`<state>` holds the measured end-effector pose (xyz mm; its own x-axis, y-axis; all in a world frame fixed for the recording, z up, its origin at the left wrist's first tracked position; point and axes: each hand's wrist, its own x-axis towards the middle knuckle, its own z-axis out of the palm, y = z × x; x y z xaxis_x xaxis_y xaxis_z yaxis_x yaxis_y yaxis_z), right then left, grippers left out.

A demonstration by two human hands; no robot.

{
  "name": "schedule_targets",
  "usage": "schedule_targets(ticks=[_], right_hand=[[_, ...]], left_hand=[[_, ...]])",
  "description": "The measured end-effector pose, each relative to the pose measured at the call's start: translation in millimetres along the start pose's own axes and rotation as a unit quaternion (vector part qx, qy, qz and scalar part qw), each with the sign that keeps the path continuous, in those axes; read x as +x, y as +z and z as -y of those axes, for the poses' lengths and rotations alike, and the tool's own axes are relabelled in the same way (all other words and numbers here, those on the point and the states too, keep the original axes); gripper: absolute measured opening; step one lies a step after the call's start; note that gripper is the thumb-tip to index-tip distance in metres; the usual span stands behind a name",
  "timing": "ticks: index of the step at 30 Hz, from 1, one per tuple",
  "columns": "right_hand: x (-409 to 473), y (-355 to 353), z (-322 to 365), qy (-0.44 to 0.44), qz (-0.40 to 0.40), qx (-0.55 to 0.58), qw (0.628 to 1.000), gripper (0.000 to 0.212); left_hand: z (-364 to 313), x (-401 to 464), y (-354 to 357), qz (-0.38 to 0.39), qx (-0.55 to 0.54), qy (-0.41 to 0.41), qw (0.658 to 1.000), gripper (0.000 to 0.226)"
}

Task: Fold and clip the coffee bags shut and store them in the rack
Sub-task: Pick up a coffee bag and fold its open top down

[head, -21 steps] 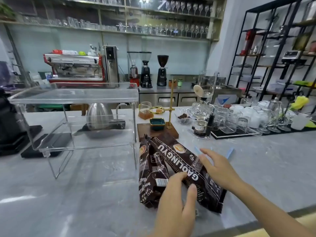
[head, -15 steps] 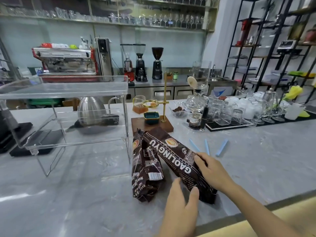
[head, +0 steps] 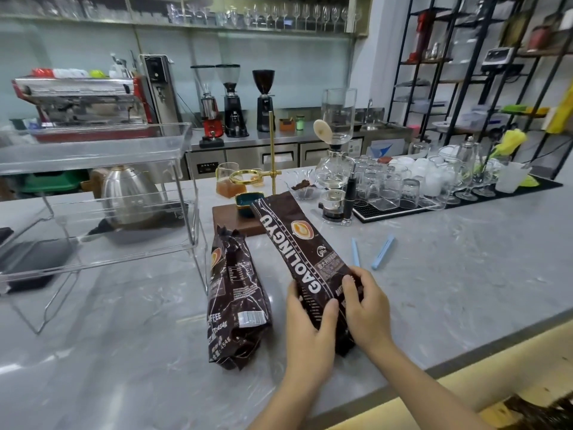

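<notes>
Two dark brown coffee bags are on the grey marble counter. The right bag, printed GAOLINGYU, is tilted up off the counter with its open top pointing away. My left hand and my right hand both grip its lower end. The left bag lies flat beside it, its crumpled top toward the rack. The clear acrylic two-tier rack stands at the left with nothing on its shelves. Two light blue clips lie on the counter right of the held bag.
A wooden base with a brass pour-over stand and a teal dish sits just behind the bags. A black tray of glasses and a glass siphon are at the back right. A steel kettle stands behind the rack.
Both hands have closed on the right bag's lower end and raised it, so it now stands more upright. The camera view has shifted a little. The left bag has not moved.
</notes>
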<state>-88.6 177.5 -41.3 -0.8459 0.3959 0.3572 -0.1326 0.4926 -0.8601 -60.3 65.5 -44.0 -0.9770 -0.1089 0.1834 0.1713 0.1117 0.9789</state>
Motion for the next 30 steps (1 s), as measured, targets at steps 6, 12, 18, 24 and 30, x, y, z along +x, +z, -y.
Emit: schedule_targets(ticks=[6, 12, 18, 24, 30], right_hand=[[8.0, -4.1, -5.9, 0.024, 0.074, 0.105, 0.991, 0.022], [6.7, -13.3, -9.6, 0.010, 0.086, 0.188, 0.978, 0.060], [2.4, -6.5, -10.2, -0.022, 0.038, 0.189, 0.981, 0.076], [-4.9, -2.5, -8.5, -0.084, 0.029, 0.160, 0.983, 0.056], [-8.8, 0.5, -4.1, -0.123, 0.045, 0.129, 0.983, 0.039]], left_hand=[[4.8, 19.4, 0.3, -0.004, -0.048, 0.022, 0.999, 0.063], [7.8, 33.7, -1.9, 0.049, -0.025, 0.090, 0.994, 0.067], [6.5, 43.9, -3.4, 0.085, -0.075, 0.111, 0.987, 0.054], [10.1, 52.2, -8.1, 0.108, -0.119, 0.041, 0.986, 0.048], [11.6, 53.9, -14.5, 0.079, -0.104, 0.035, 0.991, 0.063]])
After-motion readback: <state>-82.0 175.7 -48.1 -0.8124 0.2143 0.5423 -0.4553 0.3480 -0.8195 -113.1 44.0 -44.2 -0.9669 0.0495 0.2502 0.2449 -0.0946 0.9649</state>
